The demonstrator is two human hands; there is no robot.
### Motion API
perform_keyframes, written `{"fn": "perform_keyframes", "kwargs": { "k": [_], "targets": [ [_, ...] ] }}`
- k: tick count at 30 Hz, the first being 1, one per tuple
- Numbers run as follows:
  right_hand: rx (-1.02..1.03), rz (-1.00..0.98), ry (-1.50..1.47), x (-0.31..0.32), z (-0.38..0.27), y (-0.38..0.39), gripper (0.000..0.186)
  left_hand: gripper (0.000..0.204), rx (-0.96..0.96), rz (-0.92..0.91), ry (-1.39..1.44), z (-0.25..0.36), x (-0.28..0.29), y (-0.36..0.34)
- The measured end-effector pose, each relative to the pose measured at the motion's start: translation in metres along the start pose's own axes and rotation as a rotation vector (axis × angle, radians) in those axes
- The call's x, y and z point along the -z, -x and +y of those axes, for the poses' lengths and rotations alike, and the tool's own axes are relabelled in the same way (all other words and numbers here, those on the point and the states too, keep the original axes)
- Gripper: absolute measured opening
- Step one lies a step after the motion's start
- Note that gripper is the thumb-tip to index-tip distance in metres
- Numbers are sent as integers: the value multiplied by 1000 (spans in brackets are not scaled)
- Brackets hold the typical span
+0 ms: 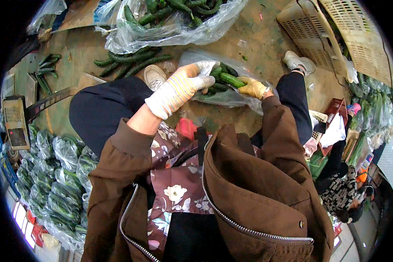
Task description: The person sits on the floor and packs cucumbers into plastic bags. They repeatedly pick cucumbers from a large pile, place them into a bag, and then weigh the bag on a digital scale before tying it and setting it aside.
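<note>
As hands (174, 91) touch cucumber (231, 80), edge of bag (228, 100) | floor (266, 46) separates bag, crate (310, 38)

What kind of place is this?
It's probably somewhere vegetables get packed or sold, though I can't tell which. The clues are the filled clear bags heaped on the left, the piled loose cucumbers, and the big plastic crates at the upper right.

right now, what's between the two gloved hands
In the head view, cucumbers and part of a clear plastic bag lie between left hand and right hand.
</note>
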State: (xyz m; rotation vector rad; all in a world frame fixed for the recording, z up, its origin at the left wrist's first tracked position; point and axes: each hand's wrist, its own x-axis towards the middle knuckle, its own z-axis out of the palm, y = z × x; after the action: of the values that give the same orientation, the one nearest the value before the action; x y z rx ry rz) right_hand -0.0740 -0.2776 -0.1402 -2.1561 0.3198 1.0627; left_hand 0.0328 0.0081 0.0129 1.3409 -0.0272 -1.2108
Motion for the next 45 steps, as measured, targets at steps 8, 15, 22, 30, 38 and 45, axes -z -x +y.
{"fn": "perform_keyframes", "kwargs": {
  "k": [8, 15, 22, 30, 38, 45],
  "targets": [
    [270, 114, -12, -19, -56, 62, 51, 42, -55, 1, 53, -16, 5, -11],
    [159, 320, 641, -55, -52, 12, 63, 45, -45, -39, 80, -17, -5, -9],
    [9, 283, 588, -60, -25, -15, 63, 48, -34, -83, 106, -14, -7, -2],
    [-438, -243, 785, 47, -4, 101, 70, 51, -173, 82, -84, -34, 11, -20],
    [150, 392, 826, 81, -110, 192, 44, 17, -457, 147, -347, 6, 11, 7],
    [224, 588, 815, 83, -108, 228, 49, 21, -420, -64, 23, 22, 1, 53]
  ]
}}
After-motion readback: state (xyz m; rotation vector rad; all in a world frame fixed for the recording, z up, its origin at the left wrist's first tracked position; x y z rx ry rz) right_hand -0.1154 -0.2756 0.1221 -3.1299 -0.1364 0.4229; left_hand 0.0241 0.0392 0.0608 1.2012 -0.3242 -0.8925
